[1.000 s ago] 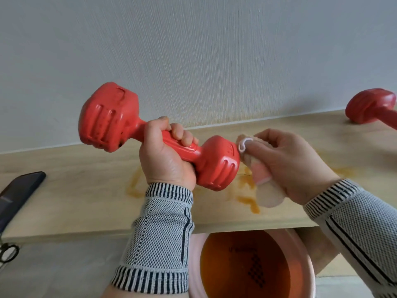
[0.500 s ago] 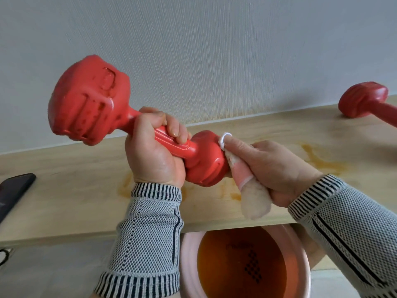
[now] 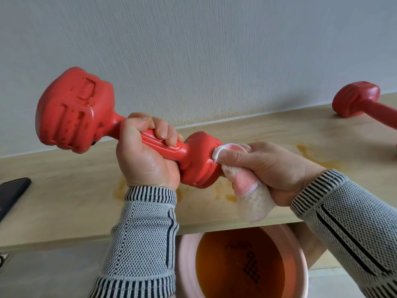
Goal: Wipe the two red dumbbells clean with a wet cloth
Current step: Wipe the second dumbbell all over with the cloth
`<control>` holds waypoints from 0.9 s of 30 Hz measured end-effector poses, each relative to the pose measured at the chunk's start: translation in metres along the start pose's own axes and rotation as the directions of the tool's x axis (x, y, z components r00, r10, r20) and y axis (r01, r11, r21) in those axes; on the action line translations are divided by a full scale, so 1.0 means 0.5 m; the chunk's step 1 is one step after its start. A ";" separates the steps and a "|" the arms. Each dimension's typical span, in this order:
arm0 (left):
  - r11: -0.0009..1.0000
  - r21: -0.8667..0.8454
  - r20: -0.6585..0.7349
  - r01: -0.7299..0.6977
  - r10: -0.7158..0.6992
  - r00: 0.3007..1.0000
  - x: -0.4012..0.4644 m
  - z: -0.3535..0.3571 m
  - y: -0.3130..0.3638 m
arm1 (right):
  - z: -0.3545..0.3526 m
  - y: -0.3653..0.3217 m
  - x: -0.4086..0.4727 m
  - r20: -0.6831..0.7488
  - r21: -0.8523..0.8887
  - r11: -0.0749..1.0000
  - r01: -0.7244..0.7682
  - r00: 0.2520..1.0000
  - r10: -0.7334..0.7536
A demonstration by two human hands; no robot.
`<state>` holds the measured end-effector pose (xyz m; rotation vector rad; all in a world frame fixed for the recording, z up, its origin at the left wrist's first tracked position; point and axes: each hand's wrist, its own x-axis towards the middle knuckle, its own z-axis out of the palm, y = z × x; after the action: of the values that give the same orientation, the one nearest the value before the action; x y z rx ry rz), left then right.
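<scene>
wall point(image 3: 214, 50), pale and finely ribbed, fills the upper half of my view, and the long wooden bench point(image 3: 64, 203) runs below it, marked with orange stains near the middle and out to the right. under the bench's front edge sits a pink basin point(image 3: 184, 265) holding orange-brown water. my two sleeves point(image 3: 141, 239), grey knit with striped cuffs, reach in from the bottom.

the first red dumbbell point(image 3: 75, 110) is lifted clear of the bench, tilted so its big head points up and left while the smaller-looking far head dips toward the right. my left hand point(image 3: 146, 155) has its grip closed tight around the handle, fingers wrapped over the top. my right hand point(image 3: 270, 168) has its grip pinched on the wet cloth point(image 3: 247, 190), pink and cream, bunched in my palm with a fold pushed by my fingertip against the lower head's end face.

the second red dumbbell point(image 3: 356, 100) lies on the bench well apart at the far right, partly cut off by the frame. a dark flat object point(image 3: 12, 192) rests on the bench at the left edge; i cannot tell what it is.
</scene>
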<state>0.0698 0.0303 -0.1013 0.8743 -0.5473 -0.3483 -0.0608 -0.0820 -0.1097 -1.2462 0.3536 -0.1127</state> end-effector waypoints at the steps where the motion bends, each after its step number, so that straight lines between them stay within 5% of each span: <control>1: 1.000 -0.015 0.005 0.017 -0.017 1.000 0.000 -0.002 0.002 | 0.004 0.000 0.000 0.009 -0.008 1.000 0.002 1.000 -0.002; 6: 1.000 -0.008 -0.051 -0.028 0.027 0.998 -0.011 0.021 -0.008 | 0.009 0.007 0.021 -0.154 0.012 1.000 0.013 0.988 -0.011; 13: 1.000 -0.018 -0.076 -0.024 0.022 0.997 0.000 0.008 -0.006 | 0.003 -0.001 0.002 0.014 -0.035 0.999 0.011 1.000 -0.010; 17: 0.984 -0.167 -0.204 -0.056 0.021 0.979 -0.013 0.047 -0.016 | 0.005 0.006 0.025 -0.124 0.010 0.999 0.031 0.992 -0.030; 24: 0.978 -0.201 -0.252 -0.055 0.002 0.968 -0.011 0.042 -0.009 | -0.004 0.000 0.008 0.000 -0.038 0.997 0.067 0.998 -0.067; 27: 0.981 -0.191 -0.241 -0.040 -0.008 0.971 -0.012 0.050 -0.016 | 0.000 0.011 0.028 -0.136 -0.104 0.989 0.107 0.983 -0.121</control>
<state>0.0498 0.0129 -0.0969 0.7100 -0.2894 -0.2710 -0.0484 -0.0842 -0.1176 -1.3579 0.4146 -0.2867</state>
